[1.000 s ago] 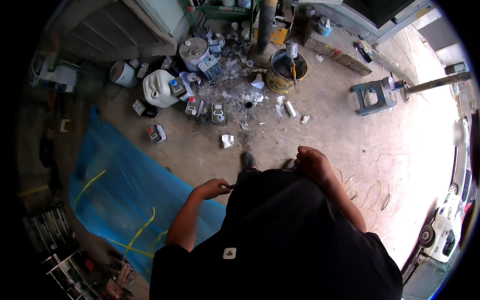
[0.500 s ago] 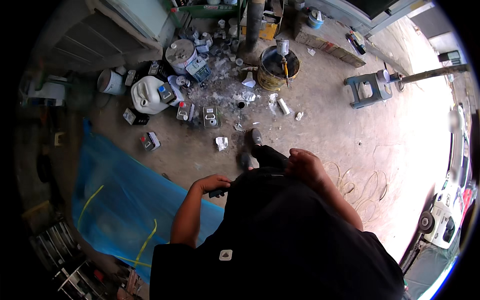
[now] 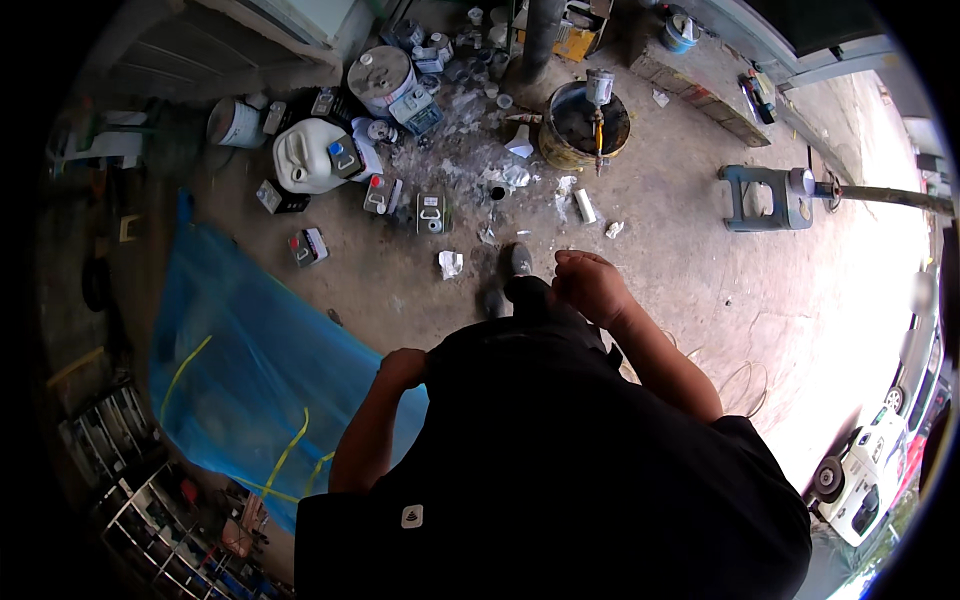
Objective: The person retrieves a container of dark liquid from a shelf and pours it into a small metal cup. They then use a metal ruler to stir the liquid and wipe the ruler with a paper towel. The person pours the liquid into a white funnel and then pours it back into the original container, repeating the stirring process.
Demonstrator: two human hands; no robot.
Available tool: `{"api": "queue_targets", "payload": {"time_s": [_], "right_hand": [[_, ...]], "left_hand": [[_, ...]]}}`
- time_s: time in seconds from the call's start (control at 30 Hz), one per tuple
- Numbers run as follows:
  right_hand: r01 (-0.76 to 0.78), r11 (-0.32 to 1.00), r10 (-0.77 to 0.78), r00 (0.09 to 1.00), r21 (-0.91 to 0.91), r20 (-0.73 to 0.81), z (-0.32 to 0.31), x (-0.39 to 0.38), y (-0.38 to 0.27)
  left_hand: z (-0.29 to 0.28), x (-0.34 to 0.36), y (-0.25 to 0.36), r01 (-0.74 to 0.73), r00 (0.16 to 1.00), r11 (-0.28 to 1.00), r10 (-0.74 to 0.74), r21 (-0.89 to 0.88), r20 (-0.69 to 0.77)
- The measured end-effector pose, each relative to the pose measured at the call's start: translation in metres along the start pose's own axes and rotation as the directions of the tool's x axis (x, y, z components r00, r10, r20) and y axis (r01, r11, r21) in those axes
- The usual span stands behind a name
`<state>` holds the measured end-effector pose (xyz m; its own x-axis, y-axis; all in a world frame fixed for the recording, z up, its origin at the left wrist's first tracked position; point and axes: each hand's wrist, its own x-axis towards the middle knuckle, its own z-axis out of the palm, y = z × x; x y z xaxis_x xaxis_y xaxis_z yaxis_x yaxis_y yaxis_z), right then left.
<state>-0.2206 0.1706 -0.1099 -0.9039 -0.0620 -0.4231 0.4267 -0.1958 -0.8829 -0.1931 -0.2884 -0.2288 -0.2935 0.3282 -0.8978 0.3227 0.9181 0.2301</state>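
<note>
My left hand (image 3: 400, 370) is at the left side of my black clothing (image 3: 530, 430), its fingers mostly hidden against the dark fabric. My right hand (image 3: 590, 282) is raised at the front, right of centre, with fingers curled closed beside the dark cloth; what they hold, if anything, I cannot make out. Below it show my feet in grey shoes (image 3: 521, 258). A blue plastic sheet (image 3: 245, 330) with yellow tape spreads behind and left of my left arm.
Tins (image 3: 431, 215), a white jerrycan (image 3: 298, 160) and scraps litter the concrete floor. A bucket (image 3: 560, 150) carries a spray gun (image 3: 599, 90). To the right are a grey stool (image 3: 740, 195), a pole (image 3: 890, 198), a coiled hose (image 3: 750, 390) and white vehicles (image 3: 870, 480).
My right hand has moved up and slightly left. My left hand has shifted left and up, and the dark object earlier in it is no longer visible. My feet have stepped.
</note>
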Motion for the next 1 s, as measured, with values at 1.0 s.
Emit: {"api": "queue_targets", "payload": {"time_s": [1.0], "right_hand": [[-0.346, 0.826, 0.413, 0.909, 0.445, -0.059, 0.244, 0.113, 0.009]], "left_hand": [[-0.120, -0.070, -0.339, -0.152, 0.969, 0.724, 0.242, -0.673, 0.042]]}}
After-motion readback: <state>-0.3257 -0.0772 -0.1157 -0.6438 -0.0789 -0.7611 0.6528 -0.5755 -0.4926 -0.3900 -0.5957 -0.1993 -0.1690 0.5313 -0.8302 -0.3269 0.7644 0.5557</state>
